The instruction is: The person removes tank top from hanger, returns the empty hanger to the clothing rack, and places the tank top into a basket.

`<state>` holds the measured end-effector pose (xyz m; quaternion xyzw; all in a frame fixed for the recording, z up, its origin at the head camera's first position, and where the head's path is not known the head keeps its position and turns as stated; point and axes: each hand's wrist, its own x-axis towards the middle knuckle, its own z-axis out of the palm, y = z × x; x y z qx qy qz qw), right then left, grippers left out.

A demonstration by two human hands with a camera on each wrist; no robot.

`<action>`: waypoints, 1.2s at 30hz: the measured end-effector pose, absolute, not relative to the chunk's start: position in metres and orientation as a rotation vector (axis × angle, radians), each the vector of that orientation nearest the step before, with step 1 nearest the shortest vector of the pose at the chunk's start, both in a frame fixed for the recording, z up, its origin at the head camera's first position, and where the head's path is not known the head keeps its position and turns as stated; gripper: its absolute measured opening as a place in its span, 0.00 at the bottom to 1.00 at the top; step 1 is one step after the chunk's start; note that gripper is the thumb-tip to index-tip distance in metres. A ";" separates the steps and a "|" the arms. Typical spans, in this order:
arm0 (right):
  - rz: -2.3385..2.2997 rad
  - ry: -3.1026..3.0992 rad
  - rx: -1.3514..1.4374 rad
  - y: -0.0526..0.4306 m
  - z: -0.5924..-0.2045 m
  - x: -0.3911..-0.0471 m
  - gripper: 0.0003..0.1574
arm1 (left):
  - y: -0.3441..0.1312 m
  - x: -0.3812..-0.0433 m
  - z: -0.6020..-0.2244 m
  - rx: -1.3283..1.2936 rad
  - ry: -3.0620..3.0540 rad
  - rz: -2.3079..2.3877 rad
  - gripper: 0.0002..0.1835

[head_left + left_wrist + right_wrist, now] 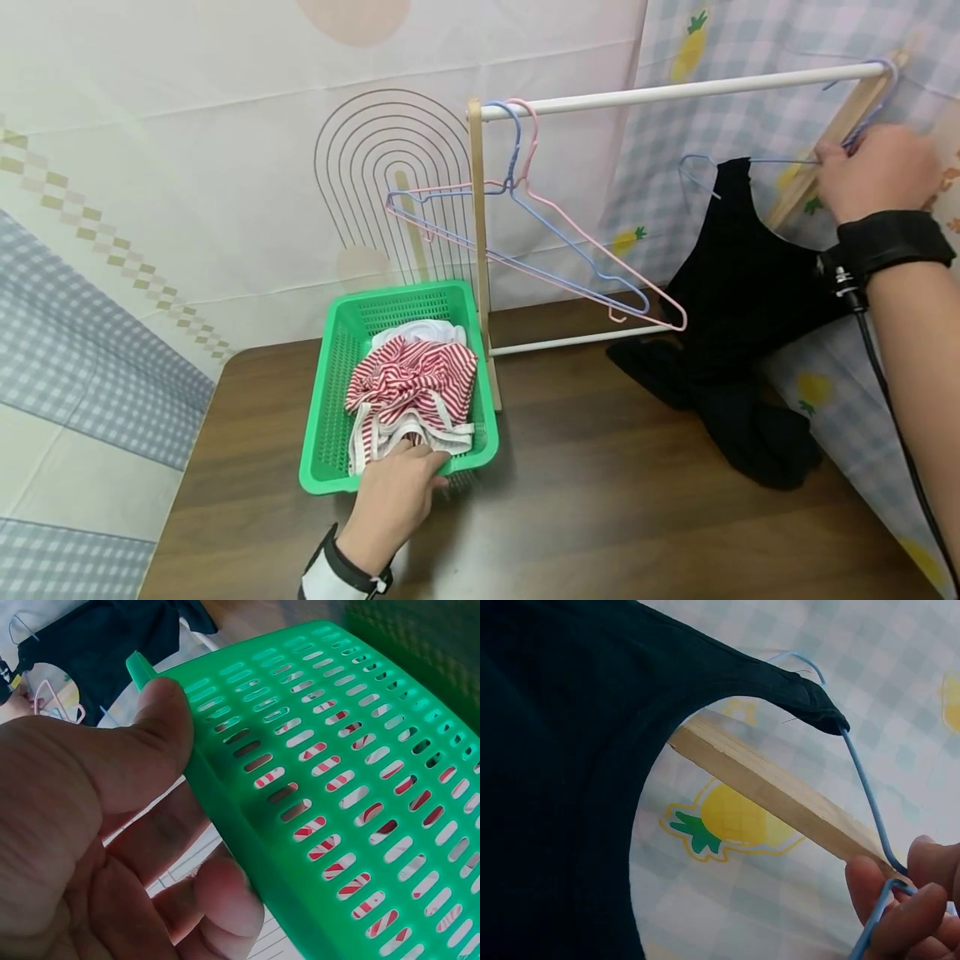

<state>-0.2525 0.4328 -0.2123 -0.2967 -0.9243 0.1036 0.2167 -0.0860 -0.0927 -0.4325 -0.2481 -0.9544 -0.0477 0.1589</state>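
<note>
My left hand (399,493) grips the near rim of a green plastic basket (315,425). In the left wrist view the thumb (165,720) lies against the slotted basket wall (352,787). A red-and-white striped garment (412,375) and a white cloth (431,331) lie in the basket. At the upper right, my right hand (885,171) pinches a blue wire hanger (783,161) just below its hook. The hook loops over the right end of the rack's rod. From this hanger hangs a black sleeveless garment (723,283), one strap (817,705) near the hanger's end.
A rack with a white rod (675,93) and wooden posts (480,250) stands on the brown table (570,492). A blue hanger (577,250) and a pink hanger (637,283) hang at its left end. Patterned cloth (225,208) covers the walls behind.
</note>
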 end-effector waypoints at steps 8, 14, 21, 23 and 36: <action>0.382 -2.496 -0.827 0.433 -0.209 -0.252 0.40 | -0.090 -0.088 -0.433 -0.689 -2.751 -0.136 0.08; 0.380 -2.417 -0.705 0.425 -0.204 -0.241 0.39 | -0.089 -0.088 -0.434 -0.686 -2.746 -0.136 0.08; 0.414 -2.376 -0.623 0.411 -0.198 -0.222 0.38 | -0.089 -0.090 -0.433 -0.682 -2.729 -0.124 0.08; 0.431 -2.370 -0.605 0.407 -0.196 -0.218 0.37 | -0.088 -0.090 -0.433 -0.679 -2.727 -0.121 0.08; 0.426 -2.348 -0.518 0.391 -0.201 -0.190 0.35 | -0.087 -0.090 -0.432 -0.682 -2.708 -0.102 0.09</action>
